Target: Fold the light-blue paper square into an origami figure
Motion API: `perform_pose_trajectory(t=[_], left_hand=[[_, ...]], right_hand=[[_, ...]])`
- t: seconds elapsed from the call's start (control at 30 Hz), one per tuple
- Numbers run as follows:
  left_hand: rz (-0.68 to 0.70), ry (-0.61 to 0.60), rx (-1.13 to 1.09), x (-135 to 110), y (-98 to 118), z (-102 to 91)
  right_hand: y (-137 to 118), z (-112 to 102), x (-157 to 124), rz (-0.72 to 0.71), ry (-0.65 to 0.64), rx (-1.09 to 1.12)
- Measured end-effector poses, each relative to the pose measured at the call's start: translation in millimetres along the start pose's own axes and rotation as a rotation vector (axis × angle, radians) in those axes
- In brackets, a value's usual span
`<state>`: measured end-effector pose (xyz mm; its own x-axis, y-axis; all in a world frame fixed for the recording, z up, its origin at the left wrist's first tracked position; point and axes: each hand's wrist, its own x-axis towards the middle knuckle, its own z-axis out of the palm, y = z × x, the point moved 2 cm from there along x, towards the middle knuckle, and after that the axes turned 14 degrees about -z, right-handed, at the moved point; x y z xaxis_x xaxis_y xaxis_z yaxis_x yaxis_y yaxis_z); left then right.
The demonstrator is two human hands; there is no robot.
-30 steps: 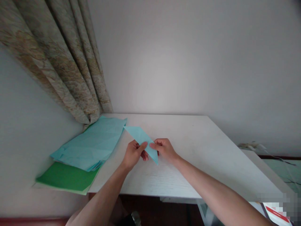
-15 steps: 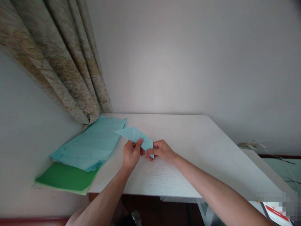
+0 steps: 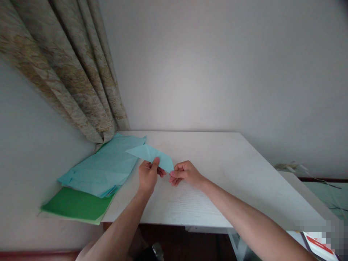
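Note:
A folded piece of light blue paper (image 3: 152, 153) is held over the white table, its long pointed end toward the left and creases showing on its face. My left hand (image 3: 148, 174) grips its lower edge, thumb on top and fingers underneath. At the paper's right-hand corner, the thumb and fingertips of my right hand (image 3: 187, 173) pinch together. The small bit of corner between those fingertips is mostly hidden.
On the table's left lies a stack of light blue paper (image 3: 106, 165), over a green sheet or folder (image 3: 78, 203). A patterned curtain (image 3: 78, 72) hangs behind them. Cables (image 3: 292, 166) lie beyond the table's right edge (image 3: 282, 175).
My left hand and the folded paper have shifted slightly left. My right hand has stayed nearly in place, and its fingers now cover less of the paper, only the corner.

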<state>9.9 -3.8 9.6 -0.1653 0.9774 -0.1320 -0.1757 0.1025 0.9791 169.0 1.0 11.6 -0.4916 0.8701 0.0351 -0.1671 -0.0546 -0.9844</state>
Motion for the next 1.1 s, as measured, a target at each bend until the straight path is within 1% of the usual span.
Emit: perform_pose_trajectory(t=[0.13, 0.37, 0.5, 0.57, 0.63, 0.7, 0.83, 0.9, 1.0, 1.1], left_hand=[[0.022, 0.057, 0.021, -0.3, 1.4, -1.2], [0.022, 0.158, 0.052, -1.0, 7.6, -4.1], [0.006, 0.215, 0.036, 4.3, 7.8, -11.6], [0.002, 0.221, 0.012, 7.0, 6.9, -14.7], [-0.001, 0.202, 0.000, 8.2, 5.8, -15.6], [-0.001, 0.164, 0.002, 7.6, 5.1, -14.0], [0.005, 0.022, 0.066, 3.7, 4.4, -6.3], [-0.003, -0.045, 0.129, 2.4, 3.5, -3.2], [-0.026, -0.127, 0.218, 2.6, 0.7, -1.3], [-0.079, -0.214, 0.265, 3.6, -2.8, -1.0]], right_hand=[[1.8, 0.2, 0.9, 0.004, 0.011, 0.013], [1.9, -1.0, 1.7, 0.002, 0.014, 0.022], [2.2, -3.5, 2.4, -0.023, 0.062, -0.013], [3.1, -5.3, 3.0, -0.041, 0.099, -0.021], [3.9, -6.6, 3.5, -0.063, 0.132, -0.009], [4.1, -6.3, 3.7, -0.075, 0.134, 0.008], [3.5, -2.3, 3.6, -0.050, 0.055, -0.022], [3.9, -1.8, 3.9, -0.045, 0.047, -0.054], [5.8, -4.6, 5.1, -0.047, 0.103, -0.072], [7.4, -9.0, 6.3, -0.047, 0.179, -0.096]])
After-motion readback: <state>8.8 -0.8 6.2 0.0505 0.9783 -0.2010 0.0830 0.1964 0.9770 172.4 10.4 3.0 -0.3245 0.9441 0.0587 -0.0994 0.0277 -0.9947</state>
